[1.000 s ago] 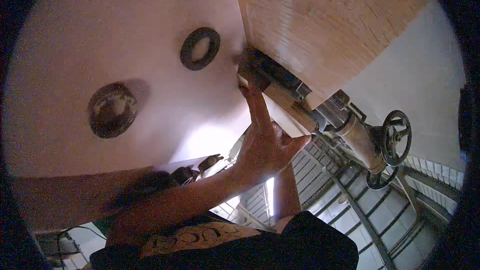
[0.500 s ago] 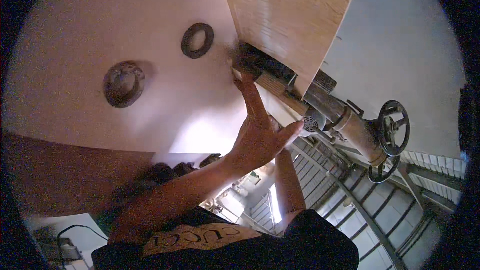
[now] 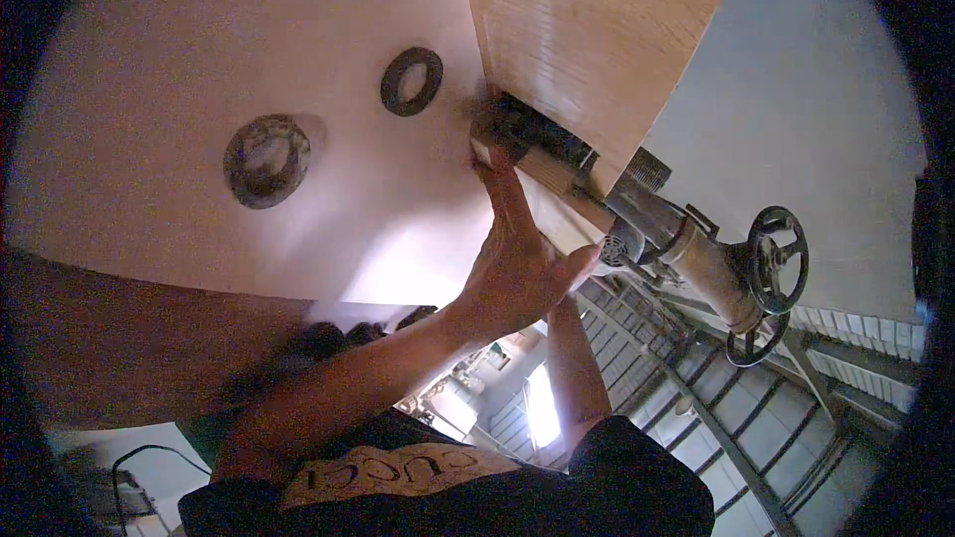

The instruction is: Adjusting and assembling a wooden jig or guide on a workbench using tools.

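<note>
My left hand (image 3: pixel 515 264) is raised over a pale, smooth machine table (image 3: pixel 149 70). Its index finger stretches toward a dark gap under a plywood board (image 3: pixel 597 30), and the thumb points right. By the fingertips shows a small pale edge, perhaps wood; most of what the fingers grip is hidden. My right forearm (image 3: pixel 577 358) rises behind the left hand, which covers the right hand and its fingers. Just beyond the hands, a wooden strip (image 3: pixel 562 179) runs along the dark machine parts.
Two dark rings, one plain (image 3: pixel 412 82) and one thicker (image 3: pixel 267 161), lie on the table to the left. At right a metal machine arm (image 3: pixel 706 273) carries black handwheels (image 3: pixel 777 261). A brown panel (image 3: pixel 119 348) fills the lower left, with a window (image 3: pixel 542 406) below.
The rings and plywood board have shifted slightly right in view, while my left hand stays nearly in place by the gap. Its grip looks unchanged.
</note>
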Demonstrator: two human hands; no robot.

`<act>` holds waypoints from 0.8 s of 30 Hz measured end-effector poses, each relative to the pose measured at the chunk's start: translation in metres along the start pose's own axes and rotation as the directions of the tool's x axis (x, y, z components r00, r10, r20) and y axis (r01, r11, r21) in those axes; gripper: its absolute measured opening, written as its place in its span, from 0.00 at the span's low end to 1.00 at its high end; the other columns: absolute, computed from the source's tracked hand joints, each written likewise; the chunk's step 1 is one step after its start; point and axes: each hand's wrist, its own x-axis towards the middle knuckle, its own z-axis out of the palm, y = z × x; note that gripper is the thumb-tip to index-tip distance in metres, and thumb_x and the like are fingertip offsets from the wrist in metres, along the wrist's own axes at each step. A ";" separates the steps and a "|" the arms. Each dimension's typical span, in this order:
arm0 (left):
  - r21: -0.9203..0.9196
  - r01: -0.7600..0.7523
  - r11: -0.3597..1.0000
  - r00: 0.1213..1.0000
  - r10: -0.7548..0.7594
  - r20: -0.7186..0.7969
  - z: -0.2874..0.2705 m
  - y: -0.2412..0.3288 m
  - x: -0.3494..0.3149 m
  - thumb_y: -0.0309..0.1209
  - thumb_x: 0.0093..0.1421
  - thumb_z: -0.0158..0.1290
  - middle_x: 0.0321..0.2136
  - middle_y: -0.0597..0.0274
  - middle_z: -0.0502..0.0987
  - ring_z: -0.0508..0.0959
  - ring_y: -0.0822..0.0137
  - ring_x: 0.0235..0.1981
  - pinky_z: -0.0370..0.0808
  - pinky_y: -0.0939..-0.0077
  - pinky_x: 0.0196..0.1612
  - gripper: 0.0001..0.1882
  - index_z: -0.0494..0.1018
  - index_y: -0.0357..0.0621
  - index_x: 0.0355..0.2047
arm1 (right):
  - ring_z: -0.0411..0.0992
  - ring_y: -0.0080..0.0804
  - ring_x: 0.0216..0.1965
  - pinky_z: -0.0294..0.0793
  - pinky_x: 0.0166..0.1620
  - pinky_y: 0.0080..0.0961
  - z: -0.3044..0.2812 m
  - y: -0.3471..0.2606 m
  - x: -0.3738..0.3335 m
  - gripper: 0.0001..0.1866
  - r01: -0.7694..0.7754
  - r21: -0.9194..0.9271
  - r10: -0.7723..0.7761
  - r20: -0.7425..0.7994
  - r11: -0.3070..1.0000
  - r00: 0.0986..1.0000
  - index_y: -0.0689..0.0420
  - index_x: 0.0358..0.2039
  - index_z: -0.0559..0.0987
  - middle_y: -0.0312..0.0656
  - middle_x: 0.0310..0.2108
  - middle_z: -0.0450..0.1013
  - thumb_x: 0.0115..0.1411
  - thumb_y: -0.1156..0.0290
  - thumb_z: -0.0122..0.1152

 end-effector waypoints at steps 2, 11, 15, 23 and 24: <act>0.062 -0.069 0.996 0.997 0.070 -0.019 0.000 -0.003 0.000 0.50 0.66 0.58 0.68 0.20 0.52 0.66 0.34 0.65 0.62 0.56 0.70 0.72 -0.01 0.37 0.61 | 0.75 0.39 0.50 0.79 0.50 0.36 0.003 0.001 0.001 0.46 0.054 -0.066 -0.054 0.000 0.996 0.999 0.65 0.63 0.66 0.46 0.47 0.76 0.50 0.61 0.82; -0.175 -0.063 0.983 0.998 0.062 -0.008 0.009 -0.002 0.004 0.51 0.63 0.61 0.63 0.05 0.16 0.33 0.17 0.71 0.50 0.47 0.74 0.72 0.05 0.29 0.64 | 0.77 0.41 0.46 0.77 0.49 0.39 -0.005 0.044 -0.008 0.50 0.040 -0.097 -0.045 -0.059 0.994 0.997 0.62 0.58 0.70 0.46 0.46 0.77 0.43 0.46 0.85; -0.262 -0.050 0.964 0.999 0.045 -0.023 0.007 -0.001 0.004 0.47 0.64 0.61 0.63 0.04 0.17 0.37 0.16 0.70 0.51 0.47 0.74 0.71 0.05 0.30 0.64 | 0.77 0.40 0.46 0.77 0.50 0.37 -0.003 0.040 -0.009 0.50 0.025 -0.150 -0.038 -0.080 0.988 0.996 0.61 0.56 0.71 0.45 0.47 0.77 0.41 0.45 0.86; 0.001 -0.173 0.985 0.983 0.172 0.069 0.002 0.004 -0.002 0.45 0.67 0.59 0.71 0.21 0.43 0.59 0.37 0.70 0.59 0.54 0.71 0.71 -0.03 0.39 0.60 | 0.78 0.43 0.43 0.78 0.45 0.37 -0.010 0.027 -0.001 0.45 -0.178 0.170 0.165 0.086 0.969 0.983 0.62 0.56 0.74 0.47 0.43 0.79 0.41 0.55 0.86; 0.012 -0.189 0.982 0.978 0.187 0.092 0.007 0.004 0.000 0.45 0.67 0.59 0.71 0.21 0.43 0.59 0.37 0.70 0.59 0.54 0.71 0.71 -0.03 0.39 0.60 | 0.79 0.44 0.42 0.79 0.45 0.38 -0.013 0.055 -0.010 0.43 -0.230 0.380 0.235 0.034 0.896 0.971 0.62 0.55 0.74 0.47 0.43 0.79 0.42 0.57 0.86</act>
